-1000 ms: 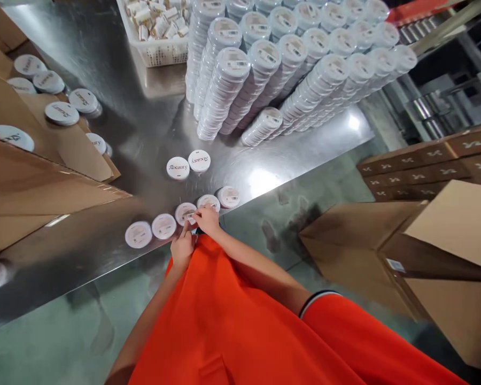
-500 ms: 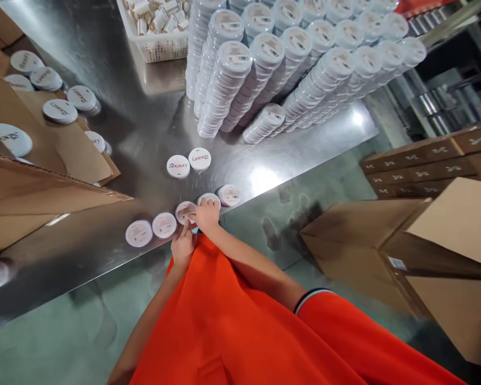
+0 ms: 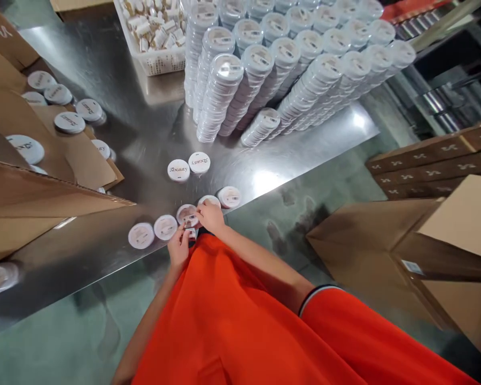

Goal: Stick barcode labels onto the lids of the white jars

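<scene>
Round white tubs sit in a row along the steel table's near edge, printed labels facing up. Over the middle tub (image 3: 186,212), my two hands meet. My right hand (image 3: 210,216) is closed, its fingertips pinching at the edge of a small label (image 3: 189,218) above the tub. From the left, my left hand (image 3: 178,247) has its fingers pinched at the lower side of that label. A small white piece with red print (image 3: 192,233) shows between the hands; its kind is unclear. Beyond the row lie two tubs with "beauty" lids, the left lid (image 3: 178,170) touching the right one (image 3: 199,162).
Tall shrink-wrapped stacks of tubs (image 3: 220,96) fill the table's far side, near a white basket (image 3: 160,65) of small bottles. An open carton (image 3: 32,195) with lidded tubs stands left. Cardboard boxes (image 3: 356,240) stand on the floor at right.
My hands have drawn slightly apart over the middle tub, uncovering the small label and the white-and-red piece. The camera view has shifted a little; the tubs keep their places.
</scene>
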